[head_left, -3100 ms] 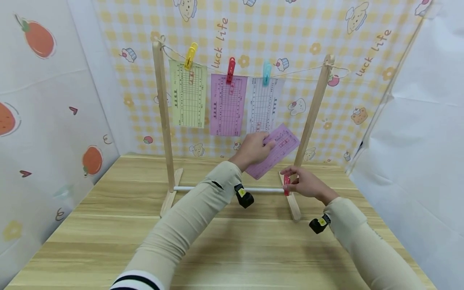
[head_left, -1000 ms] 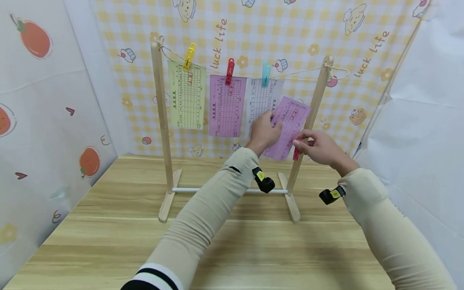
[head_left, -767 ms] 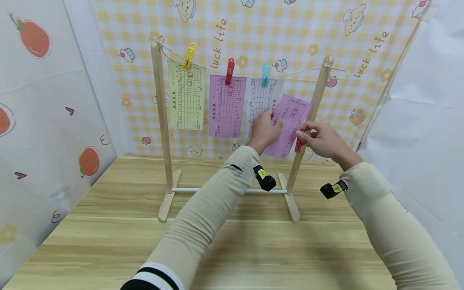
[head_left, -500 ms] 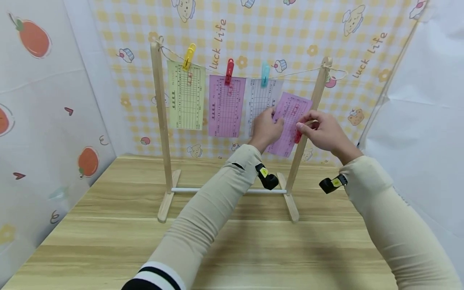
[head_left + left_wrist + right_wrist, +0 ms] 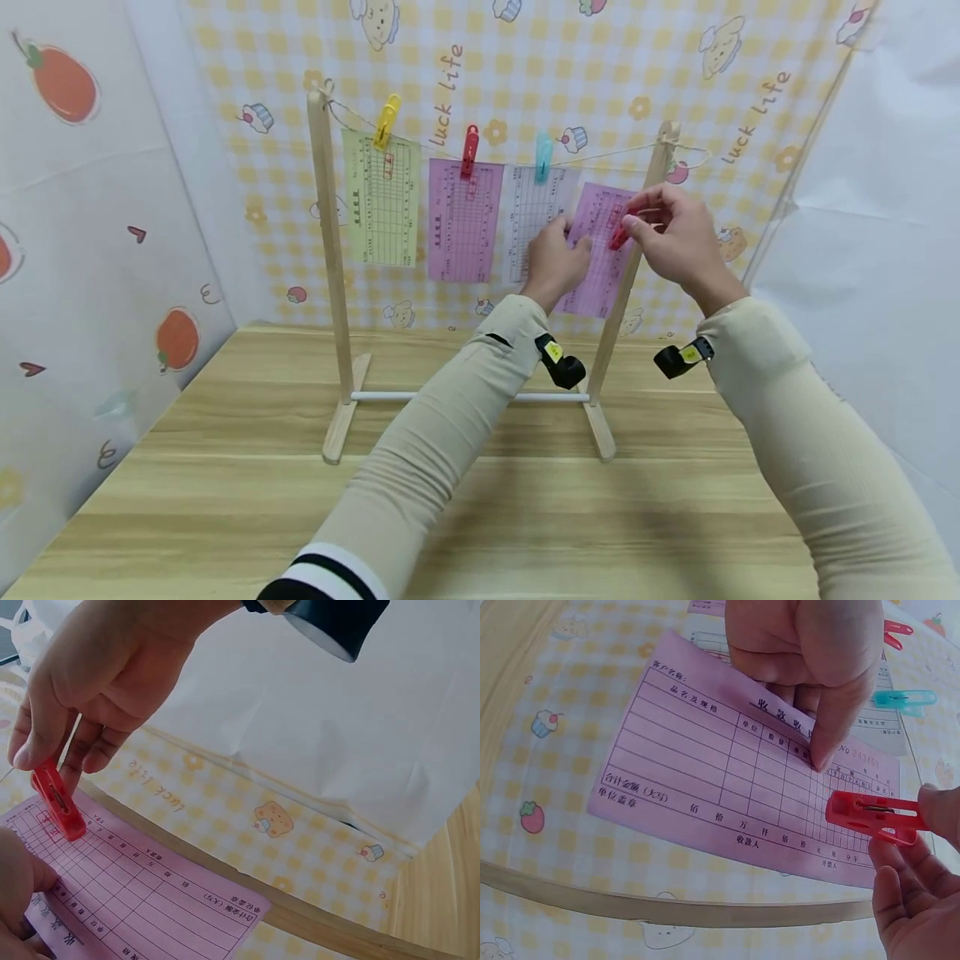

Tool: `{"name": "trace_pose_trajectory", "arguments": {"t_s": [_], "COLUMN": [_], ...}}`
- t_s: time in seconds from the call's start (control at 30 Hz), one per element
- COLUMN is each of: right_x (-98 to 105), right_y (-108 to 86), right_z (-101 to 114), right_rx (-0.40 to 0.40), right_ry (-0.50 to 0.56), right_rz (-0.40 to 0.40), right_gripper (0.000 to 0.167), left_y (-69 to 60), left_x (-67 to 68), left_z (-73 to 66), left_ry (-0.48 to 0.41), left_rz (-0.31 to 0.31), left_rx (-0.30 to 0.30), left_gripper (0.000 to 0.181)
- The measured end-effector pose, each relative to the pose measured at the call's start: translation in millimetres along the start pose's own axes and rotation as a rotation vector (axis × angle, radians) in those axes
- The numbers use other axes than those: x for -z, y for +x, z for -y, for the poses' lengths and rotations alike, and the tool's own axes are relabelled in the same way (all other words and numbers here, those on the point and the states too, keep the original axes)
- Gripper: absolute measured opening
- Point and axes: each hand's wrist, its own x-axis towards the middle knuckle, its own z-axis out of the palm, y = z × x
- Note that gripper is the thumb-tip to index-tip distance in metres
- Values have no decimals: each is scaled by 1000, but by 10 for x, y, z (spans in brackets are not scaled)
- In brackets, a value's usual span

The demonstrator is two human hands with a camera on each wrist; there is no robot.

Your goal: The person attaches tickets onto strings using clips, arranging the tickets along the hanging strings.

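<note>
My left hand (image 5: 557,262) pinches the left long edge of a loose pink receipt slip (image 5: 588,287), thumb on its printed face. The slip stands slightly tilted before the right post, its top edge below the string. My right hand (image 5: 681,242) pinches a red clothespin (image 5: 619,235) between thumb and fingers, in front of the slip's upper part. In the right wrist view the clothespin (image 5: 58,806) lies over the slip's ruled columns; whether it touches the paper I cannot tell. On the string hang a green slip (image 5: 382,208), another pink slip (image 5: 463,233) and a white slip (image 5: 536,200).
A wooden rack with a left post (image 5: 330,242), right post (image 5: 613,333) and white crossbar (image 5: 386,397) stands on the wood-grain table (image 5: 225,500). Yellow (image 5: 387,122), red (image 5: 469,152) and light blue (image 5: 543,158) clothespins grip the hanging slips. A checked cloth (image 5: 277,250) hangs behind.
Both hands have risen. The pink slip has come up beside the white one and turned more upright. The red clothespin has moved from near the rack's foot up to the slip's upper part.
</note>
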Motion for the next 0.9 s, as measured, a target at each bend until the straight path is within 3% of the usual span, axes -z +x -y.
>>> {"name": "trace_pose_trajectory", "arguments": {"t_s": [0.5,0.9], "right_x": [49,132], "right_y": [268,531], "right_z": [215,399], "right_rx": [26,65], "right_ry": [83,160], "right_rz": [-193,-304], "right_gripper": [6,31], "left_y": [22,46], "left_x": [-21,-24], "left_z": [-85,-171], "left_ry": [-48,-80], "left_rz": [-31,-46], "left_rx": [39,38], "left_gripper": [25,18]}}
